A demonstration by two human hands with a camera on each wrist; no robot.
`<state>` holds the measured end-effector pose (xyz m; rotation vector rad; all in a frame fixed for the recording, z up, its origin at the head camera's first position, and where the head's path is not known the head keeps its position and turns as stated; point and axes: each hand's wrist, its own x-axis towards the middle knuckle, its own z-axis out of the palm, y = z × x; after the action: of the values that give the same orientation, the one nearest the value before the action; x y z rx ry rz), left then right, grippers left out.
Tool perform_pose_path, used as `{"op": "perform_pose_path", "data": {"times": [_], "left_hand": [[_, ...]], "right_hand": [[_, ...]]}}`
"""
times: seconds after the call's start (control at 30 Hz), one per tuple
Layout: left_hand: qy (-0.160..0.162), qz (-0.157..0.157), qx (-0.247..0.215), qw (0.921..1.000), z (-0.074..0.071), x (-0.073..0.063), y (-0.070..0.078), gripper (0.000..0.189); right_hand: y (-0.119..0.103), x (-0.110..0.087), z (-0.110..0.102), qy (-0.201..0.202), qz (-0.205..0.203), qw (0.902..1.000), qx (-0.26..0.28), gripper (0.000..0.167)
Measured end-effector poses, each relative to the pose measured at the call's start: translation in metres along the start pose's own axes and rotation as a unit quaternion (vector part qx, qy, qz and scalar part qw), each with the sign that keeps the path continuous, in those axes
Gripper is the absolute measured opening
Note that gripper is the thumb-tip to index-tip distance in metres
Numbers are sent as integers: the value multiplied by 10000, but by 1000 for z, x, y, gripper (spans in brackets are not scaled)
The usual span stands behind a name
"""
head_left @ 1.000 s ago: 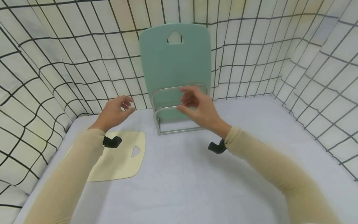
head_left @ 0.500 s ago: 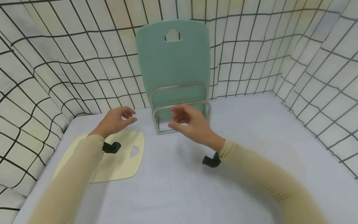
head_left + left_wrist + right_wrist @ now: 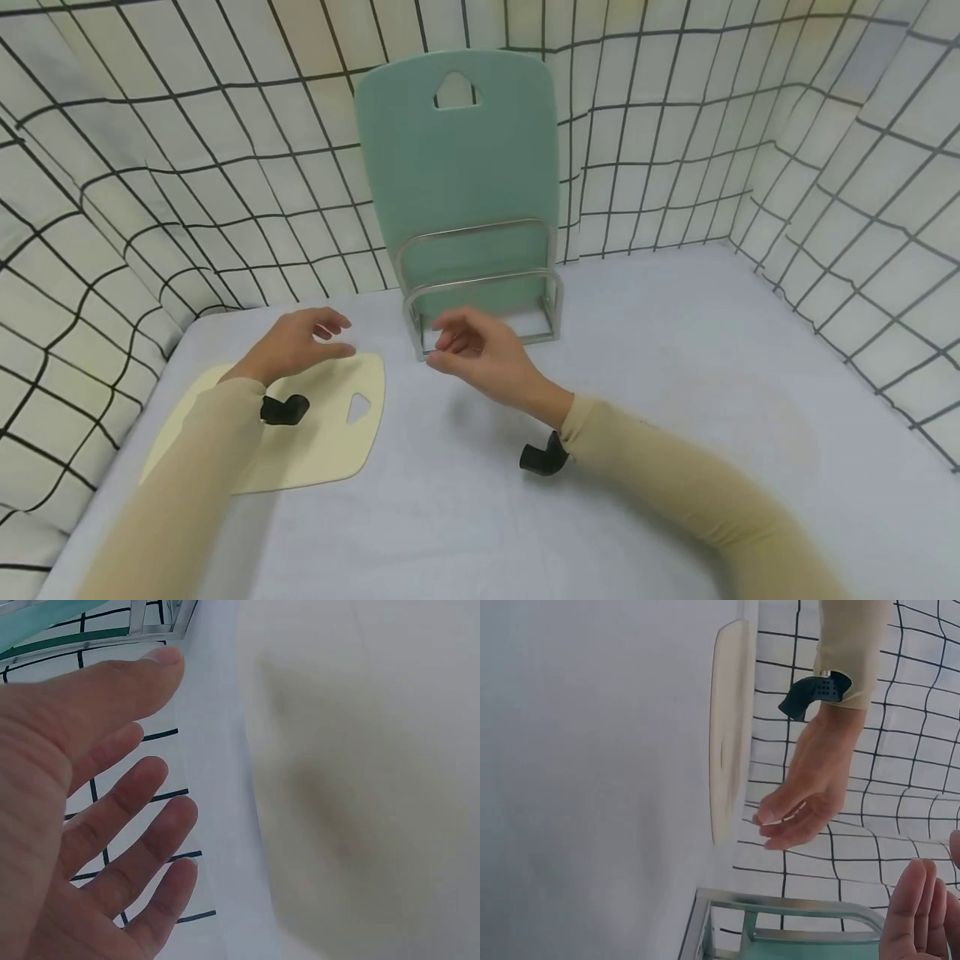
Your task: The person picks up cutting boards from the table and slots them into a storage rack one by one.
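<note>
A green cutting board (image 3: pixel 465 167) stands upright in a metal rack (image 3: pixel 480 283) at the back of the table. To its left a cream cutting board (image 3: pixel 330 442) lies flat, with a cut-out handle hole. My left hand (image 3: pixel 296 346) hovers over the cream board, holding nothing, fingers loosely bent. In the left wrist view its fingers (image 3: pixel 142 832) are spread apart above the surface. In front of the rack my right hand (image 3: pixel 487 354) hangs in the air, thumb and fingers bent toward each other with nothing between them.
White cloth covers the table (image 3: pixel 420 517). Grid-patterned fabric walls (image 3: pixel 660 142) rise at the back and both sides, close behind the rack. Each wrist carries a black camera mount (image 3: pixel 543 457).
My right hand has come down and to the left, away from the rack. My left hand has sunk a little toward the cream cutting board. Both boards stay in place.
</note>
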<state>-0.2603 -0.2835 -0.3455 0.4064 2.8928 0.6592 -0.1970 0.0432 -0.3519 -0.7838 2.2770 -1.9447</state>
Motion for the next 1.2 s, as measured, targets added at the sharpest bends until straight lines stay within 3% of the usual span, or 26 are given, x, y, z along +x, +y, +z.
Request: {"op": "perform_pose_path", "data": {"times": [0.37, 0.67, 1.2], "left_hand": [[-298, -10, 63, 9995, 3, -9, -16, 55], [-518, -38, 128, 9986, 6, -12, -20, 54], [-435, -147, 242, 9987, 6, -21, -24, 55]], "right_hand": [[5, 0, 27, -204, 789, 9966, 103, 32], [11, 1, 47, -281, 959, 9945, 305, 26], [21, 6, 69, -377, 1519, 9854, 674, 34]]}}
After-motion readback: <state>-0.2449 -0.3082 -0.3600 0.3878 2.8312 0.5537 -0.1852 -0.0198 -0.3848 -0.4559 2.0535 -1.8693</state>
